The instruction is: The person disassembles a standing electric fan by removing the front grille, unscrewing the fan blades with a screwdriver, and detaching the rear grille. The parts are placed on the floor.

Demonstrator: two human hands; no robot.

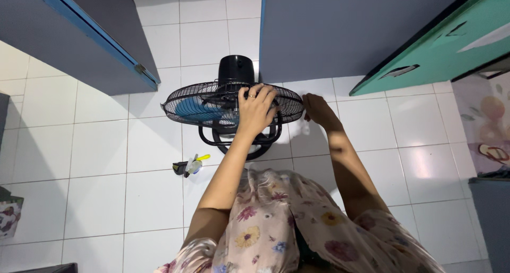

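Observation:
A black floor fan stands on the white tiled floor, with a wire guard, blue blades, a black motor housing and a round tube base. My left hand, a ring on one finger, lies over the front of the guard with fingers curved onto the wires. My right hand grips the guard's right rim; its fingertips are hidden from me. My floral dress fills the bottom of the view.
A small heap of tools with a yellow-handled one lies on the tiles left of the fan's base. Grey cabinets with a blue edge stand left, a grey panel behind, a green cabinet right.

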